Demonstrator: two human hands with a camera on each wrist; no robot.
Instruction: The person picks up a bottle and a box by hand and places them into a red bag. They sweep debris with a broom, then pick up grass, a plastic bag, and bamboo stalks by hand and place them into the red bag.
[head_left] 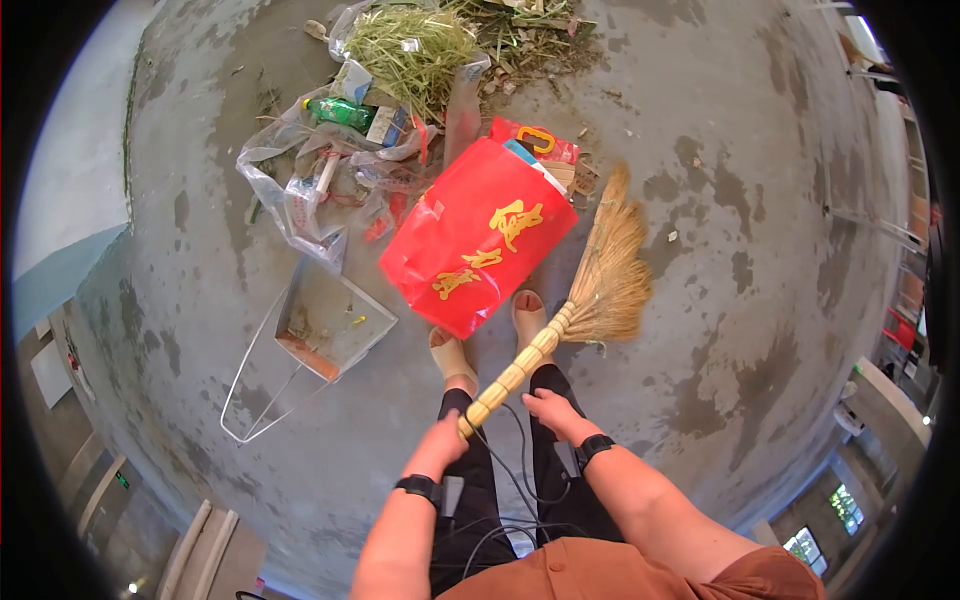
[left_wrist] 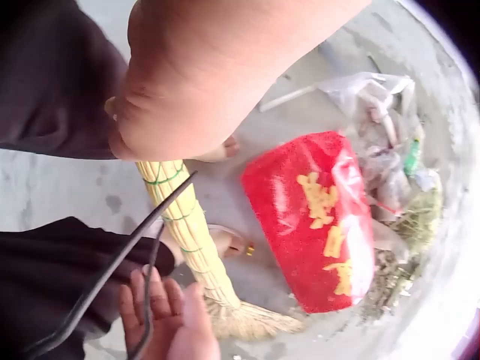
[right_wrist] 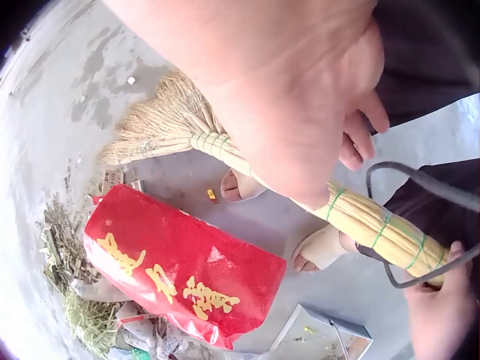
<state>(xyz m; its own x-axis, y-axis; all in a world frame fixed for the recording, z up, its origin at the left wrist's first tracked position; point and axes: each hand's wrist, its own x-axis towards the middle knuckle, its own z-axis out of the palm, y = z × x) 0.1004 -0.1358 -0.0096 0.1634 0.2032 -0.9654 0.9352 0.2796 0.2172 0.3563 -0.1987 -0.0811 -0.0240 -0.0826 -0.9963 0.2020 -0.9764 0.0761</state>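
Observation:
A straw broom (head_left: 530,355) slants from my waist down to the concrete floor, its bristles (head_left: 612,275) resting beside a red bag. My left hand (head_left: 440,440) grips the top end of the bound handle (left_wrist: 176,202). Just right of the handle is my right hand (head_left: 548,408), fingers loose and not wrapped round it; the left wrist view shows its fingers (left_wrist: 161,300) spread beside the shaft. The red plastic bag (head_left: 480,245) with gold characters lies in front of my sandalled feet (head_left: 452,355).
A metal dustpan (head_left: 330,322) with a wire handle lies to the left of the bag. Behind it are clear plastic bags of rubbish (head_left: 320,170), a green bottle (head_left: 340,110) and a heap of grass cuttings (head_left: 415,45). A black cable (head_left: 515,470) hangs across my legs.

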